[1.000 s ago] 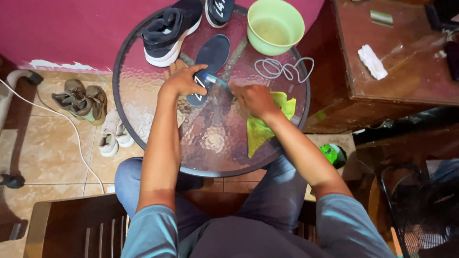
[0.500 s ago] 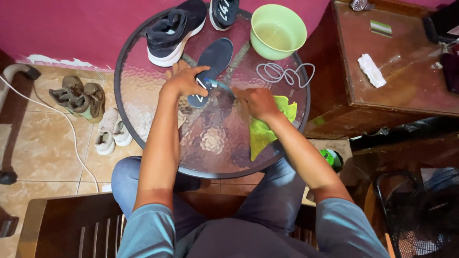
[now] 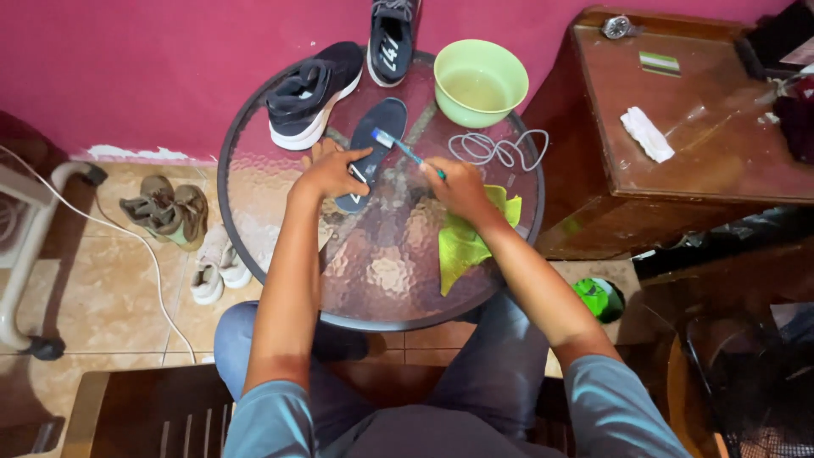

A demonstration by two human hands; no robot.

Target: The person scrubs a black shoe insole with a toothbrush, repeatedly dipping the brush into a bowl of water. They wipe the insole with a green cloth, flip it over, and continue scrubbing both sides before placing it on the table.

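A dark blue insole (image 3: 378, 134) lies on the round glass table (image 3: 381, 271). My left hand (image 3: 332, 172) presses down on the insole's near end. My right hand (image 3: 458, 187) grips a toothbrush (image 3: 398, 147) with a teal handle, its bristle head resting on the middle of the insole. Two black sneakers with white soles (image 3: 312, 92) (image 3: 392, 38) stand at the table's far side. A light green bowl of cloudy water (image 3: 480, 82) sits at the far right, with white laces (image 3: 498, 148) coiled in front of it. A yellow-green cloth (image 3: 465, 246) lies under my right wrist.
A dark wooden cabinet (image 3: 695, 170) stands to the right with a crumpled white tissue (image 3: 647, 133) and a wristwatch (image 3: 618, 26) on top. Brown shoes (image 3: 165, 209) and white shoes (image 3: 214, 263) lie on the tiled floor at left, beside a white cable (image 3: 144, 246). A green object (image 3: 599, 297) sits on the floor.
The toothbrush head has moved up along the insole, away from my left hand. The view has shifted slightly; both hands stay at the insole.
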